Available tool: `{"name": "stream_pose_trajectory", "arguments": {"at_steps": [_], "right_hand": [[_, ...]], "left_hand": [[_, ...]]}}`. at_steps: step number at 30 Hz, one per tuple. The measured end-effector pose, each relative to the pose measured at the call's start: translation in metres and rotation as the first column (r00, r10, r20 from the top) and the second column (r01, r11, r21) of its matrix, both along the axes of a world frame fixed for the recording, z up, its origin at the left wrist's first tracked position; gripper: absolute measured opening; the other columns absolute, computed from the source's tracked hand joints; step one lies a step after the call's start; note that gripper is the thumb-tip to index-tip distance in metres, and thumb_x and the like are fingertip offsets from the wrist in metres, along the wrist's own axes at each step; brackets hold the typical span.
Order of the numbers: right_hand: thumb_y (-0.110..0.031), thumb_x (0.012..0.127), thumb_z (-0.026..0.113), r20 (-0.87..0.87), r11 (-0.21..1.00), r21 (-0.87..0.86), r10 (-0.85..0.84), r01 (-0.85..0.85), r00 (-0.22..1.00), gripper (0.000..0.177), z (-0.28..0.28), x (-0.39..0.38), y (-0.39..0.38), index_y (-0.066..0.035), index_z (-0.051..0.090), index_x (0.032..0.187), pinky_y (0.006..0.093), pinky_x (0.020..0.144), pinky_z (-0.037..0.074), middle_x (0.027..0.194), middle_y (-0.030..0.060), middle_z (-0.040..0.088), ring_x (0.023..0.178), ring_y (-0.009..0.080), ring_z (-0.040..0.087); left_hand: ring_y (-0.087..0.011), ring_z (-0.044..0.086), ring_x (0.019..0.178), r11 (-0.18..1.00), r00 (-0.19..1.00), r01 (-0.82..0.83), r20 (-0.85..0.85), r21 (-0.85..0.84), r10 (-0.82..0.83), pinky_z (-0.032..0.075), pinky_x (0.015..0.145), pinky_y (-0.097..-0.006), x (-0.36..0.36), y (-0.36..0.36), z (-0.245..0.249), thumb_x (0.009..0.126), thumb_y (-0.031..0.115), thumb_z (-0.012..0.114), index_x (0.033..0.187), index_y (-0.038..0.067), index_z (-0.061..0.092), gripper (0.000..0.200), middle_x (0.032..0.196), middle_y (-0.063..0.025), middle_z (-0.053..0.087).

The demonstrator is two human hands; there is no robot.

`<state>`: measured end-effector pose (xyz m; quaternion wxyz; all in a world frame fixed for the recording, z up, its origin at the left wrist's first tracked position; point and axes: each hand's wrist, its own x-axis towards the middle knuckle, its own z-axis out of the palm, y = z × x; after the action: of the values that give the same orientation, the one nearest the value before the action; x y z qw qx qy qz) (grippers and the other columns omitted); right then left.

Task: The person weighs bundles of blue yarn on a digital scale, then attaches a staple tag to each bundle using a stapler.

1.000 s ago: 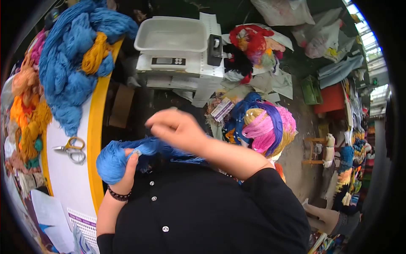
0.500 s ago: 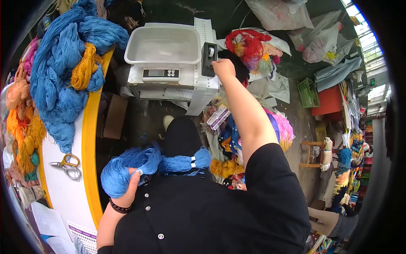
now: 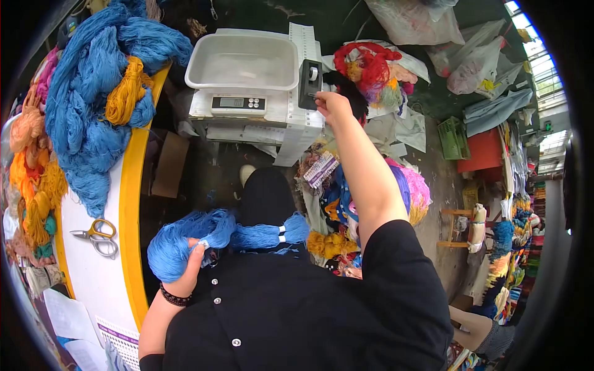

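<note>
My left hand (image 3: pixel 187 269) is closed around a thick skein of blue yarn (image 3: pixel 168 247), its thumb beside a small white band. The skein stretches across my lap, where more blue yarn (image 3: pixel 257 237) carries two white bands near its right end. At the end of my outstretched arm, my right hand (image 3: pixel 335 107) is pinched at the front edge of a black tape dispenser (image 3: pixel 309 86). Whatever lies between those fingertips is too small to make out. Left of the dispenser, a digital scale (image 3: pixel 239 105) bears a translucent plastic tub (image 3: pixel 242 62).
A yellow-edged white table (image 3: pixel 93 272) on the left holds heaped blue yarn (image 3: pixel 93 93), an orange-yellow skein (image 3: pixel 129 93) and scissors (image 3: pixel 99 236). Multicoloured yarn (image 3: pixel 371 68) lies beyond my right hand. Plastic bags (image 3: pixel 411 21) and a green crate (image 3: pixel 453 137) stand farther off.
My right hand has drawn slightly back and to the right along the dispenser's front edge, its fingers now more in view. My left hand keeps hold of the blue skein.
</note>
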<state>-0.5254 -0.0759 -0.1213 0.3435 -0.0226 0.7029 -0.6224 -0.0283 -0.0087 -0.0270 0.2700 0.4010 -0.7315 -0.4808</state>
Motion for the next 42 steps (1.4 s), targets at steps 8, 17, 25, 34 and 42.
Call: {"name": "stream_pose_trajectory", "arguments": {"at_steps": [8, 17, 25, 34, 42], "right_hand": [[-0.005, 0.072, 0.070, -0.205, 0.999, 0.043, 0.028, -0.019, 0.978, 0.006, -0.032, 0.000, 0.003, -0.004, 0.064, 0.074, 0.0302, 0.067, 0.046, 0.077, 0.0057, 0.063, 0.071, 0.0182, 0.060], [-0.008, 0.073, 0.068, -0.208, 0.984, 0.158, 0.110, -0.078, 0.972, 0.010, -0.054, 0.032, 0.010, -0.001, 0.064, 0.078, 0.0326, 0.044, 0.038, 0.069, 0.0055, 0.056, 0.058, 0.0165, 0.053], [-0.007, 0.082, 0.067, -0.392, 0.409, -0.314, 0.766, -0.857, 0.509, 0.013, 0.107, 0.289, 0.077, -0.001, 0.070, 0.093, 0.0263, 0.083, 0.045, 0.104, 0.0076, 0.062, 0.097, 0.0126, 0.056], [-0.008, 0.077, 0.068, -0.384, 0.436, -0.336, 0.747, -0.835, 0.544, 0.017, 0.112, 0.338, 0.093, -0.002, 0.069, 0.092, 0.0317, 0.091, 0.042, 0.104, 0.0098, 0.062, 0.103, 0.0193, 0.056], [-0.014, 0.084, 0.067, -0.355, 0.380, -0.340, 0.795, -0.860, 0.492, 0.042, 0.112, 0.348, 0.101, 0.000, 0.054, 0.121, 0.0312, 0.094, 0.043, 0.113, 0.0128, 0.062, 0.107, 0.0185, 0.057]], "left_hand": [[-0.0087, 0.054, 0.068, 0.997, 0.997, -0.074, -0.032, 0.038, 0.075, 0.043, 0.063, -0.0230, -0.003, 0.001, 0.005, 0.085, 0.011, 0.066, 0.085, 0.004, 0.064, 0.007, 0.075, 0.0000, 0.059], [-0.0114, 0.054, 0.066, 0.982, 0.986, -0.159, -0.062, -0.098, 0.153, 0.043, 0.062, -0.0257, -0.006, -0.005, 0.012, 0.082, 0.008, 0.066, 0.082, 0.004, 0.065, 0.004, 0.073, -0.0015, 0.059], [-0.0152, 0.058, 0.064, 0.974, 0.981, -0.194, -0.050, -0.114, 0.189, 0.044, 0.061, -0.0282, 0.003, -0.017, 0.015, 0.083, 0.010, 0.066, 0.081, 0.004, 0.066, 0.007, 0.071, -0.0043, 0.060], [-0.0136, 0.060, 0.072, 0.982, 0.972, -0.189, -0.141, 0.004, 0.188, 0.047, 0.066, -0.0273, 0.020, 0.000, 0.021, 0.086, 0.013, 0.065, 0.091, 0.003, 0.065, 0.011, 0.079, -0.0043, 0.063], [-0.0159, 0.062, 0.076, 0.984, 0.981, -0.174, -0.094, -0.047, 0.169, 0.048, 0.068, -0.0291, 0.035, 0.007, 0.019, 0.086, 0.015, 0.066, 0.096, 0.004, 0.064, 0.015, 0.081, -0.0049, 0.064]]}}
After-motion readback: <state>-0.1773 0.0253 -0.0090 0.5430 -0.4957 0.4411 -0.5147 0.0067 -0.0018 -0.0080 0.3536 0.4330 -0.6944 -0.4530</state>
